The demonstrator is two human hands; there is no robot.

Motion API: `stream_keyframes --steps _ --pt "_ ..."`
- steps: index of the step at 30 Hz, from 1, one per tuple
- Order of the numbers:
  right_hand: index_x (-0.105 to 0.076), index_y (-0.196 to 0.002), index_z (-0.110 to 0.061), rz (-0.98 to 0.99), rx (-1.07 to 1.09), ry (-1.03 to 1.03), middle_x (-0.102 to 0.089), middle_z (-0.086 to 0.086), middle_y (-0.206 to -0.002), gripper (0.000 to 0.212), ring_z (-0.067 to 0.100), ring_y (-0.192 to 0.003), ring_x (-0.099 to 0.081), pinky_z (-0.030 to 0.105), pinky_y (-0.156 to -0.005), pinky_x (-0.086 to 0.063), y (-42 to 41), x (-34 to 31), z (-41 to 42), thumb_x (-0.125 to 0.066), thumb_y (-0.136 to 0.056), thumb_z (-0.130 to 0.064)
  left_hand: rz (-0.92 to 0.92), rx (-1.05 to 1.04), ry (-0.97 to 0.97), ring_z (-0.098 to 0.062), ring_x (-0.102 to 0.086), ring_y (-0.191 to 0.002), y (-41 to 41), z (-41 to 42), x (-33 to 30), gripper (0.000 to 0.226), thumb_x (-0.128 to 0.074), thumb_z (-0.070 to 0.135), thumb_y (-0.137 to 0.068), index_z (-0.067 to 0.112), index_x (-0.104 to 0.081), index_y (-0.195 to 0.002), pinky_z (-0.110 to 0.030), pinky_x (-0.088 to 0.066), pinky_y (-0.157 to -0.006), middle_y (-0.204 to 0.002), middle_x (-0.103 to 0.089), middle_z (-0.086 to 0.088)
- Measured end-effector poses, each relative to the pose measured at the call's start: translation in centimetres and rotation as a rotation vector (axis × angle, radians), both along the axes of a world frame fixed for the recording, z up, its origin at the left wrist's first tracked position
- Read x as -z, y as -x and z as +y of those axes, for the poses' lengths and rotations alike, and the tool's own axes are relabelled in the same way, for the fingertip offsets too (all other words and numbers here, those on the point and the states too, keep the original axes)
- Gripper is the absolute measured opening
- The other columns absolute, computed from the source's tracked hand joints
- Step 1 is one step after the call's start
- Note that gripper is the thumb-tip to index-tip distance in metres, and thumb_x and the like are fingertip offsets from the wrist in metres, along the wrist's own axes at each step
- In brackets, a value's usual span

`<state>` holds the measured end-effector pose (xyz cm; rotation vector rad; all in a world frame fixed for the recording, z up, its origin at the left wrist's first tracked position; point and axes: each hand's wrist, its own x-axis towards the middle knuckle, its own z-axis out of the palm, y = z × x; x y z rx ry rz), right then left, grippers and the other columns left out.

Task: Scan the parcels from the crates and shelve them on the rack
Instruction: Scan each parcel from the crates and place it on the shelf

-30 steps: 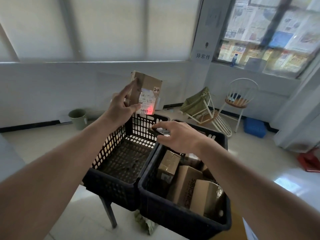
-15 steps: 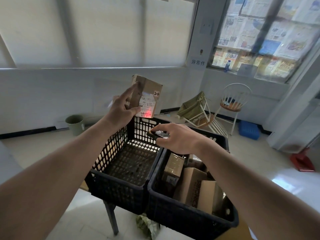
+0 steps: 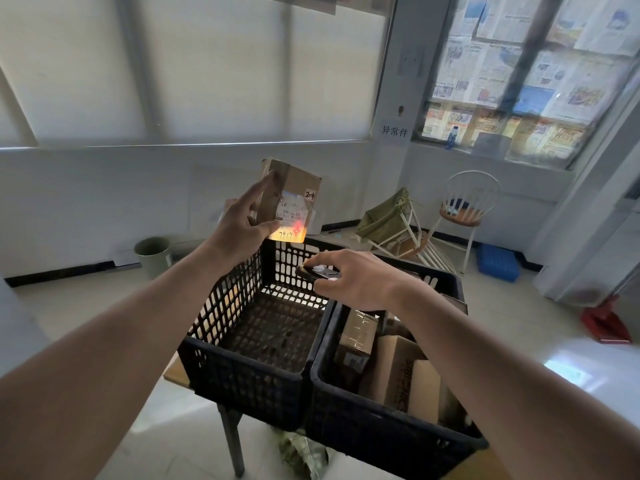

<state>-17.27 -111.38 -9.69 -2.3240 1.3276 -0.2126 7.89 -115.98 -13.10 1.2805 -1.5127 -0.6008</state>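
- a small cardboard parcel is being pinched upright by the left hand, thumb on the labelled face and fingers curled round its left edge; it is being held above the far rim of the left crate.
- the parcel's white shipping label is being lit by a red-orange glow with a red cross near its lower edge, where handwritten digits are showing.
- a small dark handheld scanner is being gripped by the right hand, fingers curled round it, its front end being pointed towards the parcel.
- the left crate, black and perforated, is being seen from above with its mesh floor showing.
- several cardboard boxes are being held in the right crate, which is touching the left crate's side.
- a green bin and a white chair are being seen by the far wall.
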Motion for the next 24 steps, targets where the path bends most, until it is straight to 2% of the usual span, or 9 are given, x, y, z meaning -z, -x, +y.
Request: stream_keyframes --steps 3,4,9,15,21,24 --pt "-0.055 -0.149 -0.045 0.011 -0.003 0.000 -0.066 -0.006 -0.121 0.046 0.006 -0.075 -0.061 0.025 -0.066 -0.044 -0.4 0.0 0.6 -0.058 -0.102 -0.041 -0.012 0.005 0.014 -0.029 -0.068 -0.107 -0.4 0.3 0.0 0.089 -0.072 0.002 -0.094 0.059 -0.037 -0.153 -0.034 -0.062 -0.086 -0.121 -0.054 -0.012" --pt "-0.055 -0.148 -0.046 0.011 0.001 0.000 -0.067 -0.006 -0.121 0.046 0.006 -0.073 -0.060 0.025 -0.065 -0.043 -0.5 0.0 0.8 -0.058 -0.102 -0.041 -0.017 0.005 0.015 -0.029 -0.068 -0.106 -0.5 0.4 0.0 0.089 -0.072 0.002 -0.094 0.059 -0.037 -0.153 -0.036 -0.063 -0.085 -0.121 -0.054 -0.011" --pt "-0.056 -0.146 -0.048 0.013 0.034 -0.003 -0.066 -0.011 -0.093 0.044 -0.003 -0.052 -0.054 0.015 -0.051 -0.037 -1.1 0.0 1.9 -0.058 -0.102 -0.042 -0.044 0.007 0.004 -0.032 -0.066 -0.110 -1.3 0.9 0.0 0.088 -0.072 0.003 -0.094 0.059 -0.037 -0.153 -0.044 -0.063 -0.091 -0.129 -0.049 -0.017" --pt "-0.056 -0.147 -0.047 -0.011 0.059 -0.024 -0.059 -0.015 -0.093 0.045 0.004 -0.064 -0.055 0.024 -0.060 -0.039 -2.1 0.2 3.1 -0.058 -0.102 -0.043 -0.053 0.034 -0.003 -0.031 -0.067 -0.110 -2.1 1.7 0.1 0.088 -0.072 0.002 -0.094 0.055 -0.038 -0.155 -0.043 -0.063 -0.091 -0.129 -0.053 -0.017" --pt "-0.055 -0.148 -0.046 -0.034 0.069 -0.039 -0.066 -0.009 -0.114 0.046 0.004 -0.069 -0.058 0.025 -0.064 -0.043 -2.7 0.7 3.9 -0.058 -0.102 -0.043 -0.065 0.061 -0.008 -0.029 -0.067 -0.108 -2.6 2.1 0.0 0.089 -0.071 0.000 -0.095 0.053 -0.036 -0.157 -0.041 -0.063 -0.089 -0.124 -0.056 -0.015" --pt "-0.055 -0.148 -0.045 -0.039 0.067 -0.052 -0.065 -0.006 -0.121 0.046 0.002 -0.064 -0.056 0.021 -0.061 -0.040 -3.0 1.1 4.3 -0.058 -0.103 -0.043 -0.073 0.068 -0.014 -0.030 -0.066 -0.108 -2.8 2.2 0.2 0.088 -0.071 0.001 -0.095 0.054 -0.037 -0.155 -0.041 -0.062 -0.089 -0.126 -0.055 -0.016"
